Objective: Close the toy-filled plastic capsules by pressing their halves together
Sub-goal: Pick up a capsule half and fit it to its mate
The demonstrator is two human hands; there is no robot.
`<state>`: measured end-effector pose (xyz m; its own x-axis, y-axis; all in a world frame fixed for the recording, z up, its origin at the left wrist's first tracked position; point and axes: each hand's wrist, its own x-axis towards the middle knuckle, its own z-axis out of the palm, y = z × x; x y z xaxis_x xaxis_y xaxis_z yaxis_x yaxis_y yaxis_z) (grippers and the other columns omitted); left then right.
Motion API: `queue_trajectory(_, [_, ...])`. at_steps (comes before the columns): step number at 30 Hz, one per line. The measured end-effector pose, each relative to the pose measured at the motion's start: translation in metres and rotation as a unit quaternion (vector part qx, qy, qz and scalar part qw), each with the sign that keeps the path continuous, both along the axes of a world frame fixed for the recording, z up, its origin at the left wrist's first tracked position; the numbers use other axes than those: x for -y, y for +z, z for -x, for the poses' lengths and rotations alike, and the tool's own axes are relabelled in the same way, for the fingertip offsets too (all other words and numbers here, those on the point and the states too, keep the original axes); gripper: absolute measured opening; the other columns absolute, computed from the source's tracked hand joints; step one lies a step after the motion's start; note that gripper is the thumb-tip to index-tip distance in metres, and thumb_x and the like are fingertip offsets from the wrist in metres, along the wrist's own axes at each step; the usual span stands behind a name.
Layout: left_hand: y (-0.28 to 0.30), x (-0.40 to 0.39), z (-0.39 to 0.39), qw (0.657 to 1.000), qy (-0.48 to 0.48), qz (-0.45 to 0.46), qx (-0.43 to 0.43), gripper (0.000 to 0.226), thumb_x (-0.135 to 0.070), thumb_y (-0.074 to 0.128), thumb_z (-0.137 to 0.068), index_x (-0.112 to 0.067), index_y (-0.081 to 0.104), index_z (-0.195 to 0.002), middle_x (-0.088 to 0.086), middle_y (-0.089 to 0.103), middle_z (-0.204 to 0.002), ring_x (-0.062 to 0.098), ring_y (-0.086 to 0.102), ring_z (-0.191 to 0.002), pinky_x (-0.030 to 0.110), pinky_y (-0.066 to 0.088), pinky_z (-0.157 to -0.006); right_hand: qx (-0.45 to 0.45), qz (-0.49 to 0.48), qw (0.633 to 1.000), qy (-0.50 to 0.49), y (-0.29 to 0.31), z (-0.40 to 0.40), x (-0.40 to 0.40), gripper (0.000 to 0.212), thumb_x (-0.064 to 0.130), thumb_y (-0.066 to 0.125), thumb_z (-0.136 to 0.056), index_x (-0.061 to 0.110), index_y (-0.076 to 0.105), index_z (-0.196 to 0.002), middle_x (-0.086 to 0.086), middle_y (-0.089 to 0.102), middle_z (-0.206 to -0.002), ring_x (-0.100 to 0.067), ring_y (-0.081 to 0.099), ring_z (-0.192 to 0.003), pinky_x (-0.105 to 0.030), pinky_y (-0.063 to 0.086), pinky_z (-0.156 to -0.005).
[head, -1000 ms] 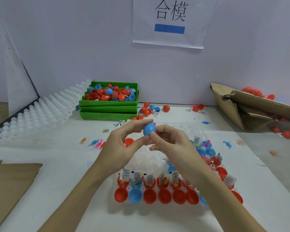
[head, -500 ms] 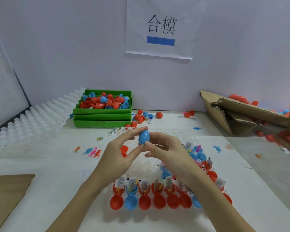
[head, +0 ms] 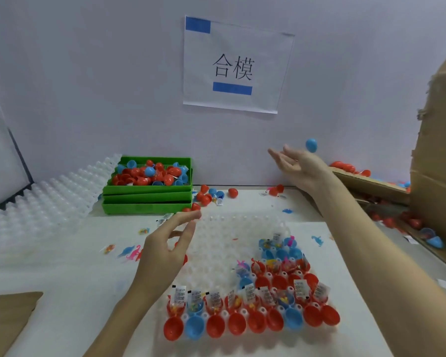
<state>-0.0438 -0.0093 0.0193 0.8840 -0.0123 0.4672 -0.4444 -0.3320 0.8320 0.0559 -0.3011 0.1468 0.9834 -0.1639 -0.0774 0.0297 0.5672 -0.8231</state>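
1. Head view, the task's thing: a closed blue capsule (head: 311, 145) is in the air at the far right, clear of any hand, in front of the pale wall. It is egg-shaped, smooth and glossy, with both halves together; a seam cannot be made out in the motion blur.
2. Right hand (head: 298, 164): raised at the far right, just left of and below the capsule and not touching it. Its grip is spread, fingers straight and fanned, holding nothing.
3. Left hand (head: 165, 249): hovers over the near left part of the clear tray (head: 216, 243). Its grip is loose and parted, thumb and fingers apart, with nothing between them.
4. The tray lies on the white worktop (head: 62, 274). Its near rows hold open capsule halves (head: 245, 323), mostly red with a few blue, some standing with small toys and printed paper slips in them.
5. Far left: stacked green bins (head: 147, 199), the top one heaped with red and blue capsules. Left of them lies a run of empty clear trays (head: 44, 202).
6. Right edge: a cardboard box (head: 438, 161), with red capsules lying beside and behind its flaps.
7. On the wall, a paper sign (head: 236, 68) with two printed characters and blue bars.
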Motion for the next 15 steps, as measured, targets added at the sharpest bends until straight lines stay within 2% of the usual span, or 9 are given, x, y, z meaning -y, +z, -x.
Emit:
queue_trajectory(2, [-0.001, 0.000, -0.002, 1.000, 0.012, -0.009, -0.006, 0.023, -0.030, 0.057, -0.103, -0.029, 0.075, -0.116, -0.022, 0.072, -0.119, -0.010, 0.060, -0.114, 0.006, 0.049, -0.088, -0.019, 0.210, 0.977, 0.007, -0.014, 0.004, 0.002, 0.032, 0.008, 0.056, -0.105, -0.002, 0.056, -0.135, -0.015, 0.067, -0.130, -0.020, 0.069, -0.110, -0.027, 0.058, -0.089])
queue_trajectory(4, [-0.003, -0.001, -0.004, 1.000, 0.018, -0.010, -0.008, 0.022, -0.029, 0.056, -0.103, -0.027, 0.077, -0.109, -0.019, 0.074, -0.113, -0.007, 0.063, -0.111, 0.008, 0.051, -0.084, -0.002, 0.349, 0.937, -0.018, -0.037, 0.014, 0.001, 0.025, 0.008, 0.059, -0.103, 0.001, 0.065, -0.127, -0.012, 0.073, -0.118, -0.021, 0.072, -0.103, -0.023, 0.058, -0.081])
queue_trajectory(6, [-0.004, -0.002, -0.004, 1.000, 0.019, -0.012, -0.007, 0.022, -0.026, 0.057, -0.104, -0.025, 0.078, -0.104, -0.018, 0.075, -0.109, -0.003, 0.066, -0.107, 0.009, 0.051, -0.080, 0.008, 0.481, 0.875, -0.045, -0.059, 0.028, 0.001, 0.016, 0.009, 0.065, -0.100, 0.009, 0.071, -0.114, -0.008, 0.076, -0.108, -0.017, 0.073, -0.094, -0.022, 0.057, -0.074])
queue_trajectory(8, [-0.005, -0.002, -0.004, 1.000, 0.020, -0.018, -0.004, 0.022, -0.022, 0.058, -0.105, -0.025, 0.079, -0.099, -0.017, 0.075, -0.106, 0.000, 0.067, -0.103, 0.010, 0.052, -0.079, 0.004, 0.592, 0.805, -0.042, -0.080, 0.042, 0.001, 0.013, 0.014, 0.068, -0.099, 0.016, 0.075, -0.110, 0.000, 0.075, -0.103, -0.012, 0.070, -0.090, -0.024, 0.054, -0.076])
queue_trajectory(10, [-0.006, -0.002, -0.004, 0.999, 0.022, -0.024, -0.009, 0.024, -0.020, 0.058, -0.105, -0.026, 0.079, -0.095, -0.016, 0.075, -0.104, 0.001, 0.067, -0.102, 0.014, 0.053, -0.079, 0.001, 0.658, 0.752, -0.030, -0.097, 0.054, 0.000, 0.012, 0.019, 0.069, -0.099, 0.020, 0.078, -0.107, 0.005, 0.074, -0.101, -0.005, 0.065, -0.086, -0.021, 0.052, -0.074])
queue_trajectory(12, [-0.008, -0.002, -0.005, 0.999, 0.027, -0.028, -0.014, 0.025, -0.019, 0.058, -0.105, -0.026, 0.079, -0.093, -0.015, 0.075, -0.103, 0.001, 0.067, -0.100, 0.017, 0.054, -0.079, 0.007, 0.692, 0.721, -0.013, -0.106, 0.063, 0.000, 0.011, 0.020, 0.070, -0.098, 0.022, 0.079, -0.103, 0.008, 0.073, -0.097, -0.004, 0.063, -0.079, -0.010, 0.044, -0.062])
queue_trajectory(15, [-0.008, -0.003, -0.007, 0.999, 0.029, -0.034, -0.022, 0.026, -0.019, 0.058, -0.105, -0.027, 0.079, -0.092, -0.013, 0.075, -0.103, 0.002, 0.068, -0.097, 0.014, 0.054, -0.076, 0.022, 0.730, 0.683, -0.003, -0.107, 0.069, -0.001, 0.015, 0.016, 0.069, -0.098, 0.024, 0.081, -0.101, 0.011, 0.071, -0.095, -0.003, 0.061, -0.077, -0.009, 0.039, -0.055])
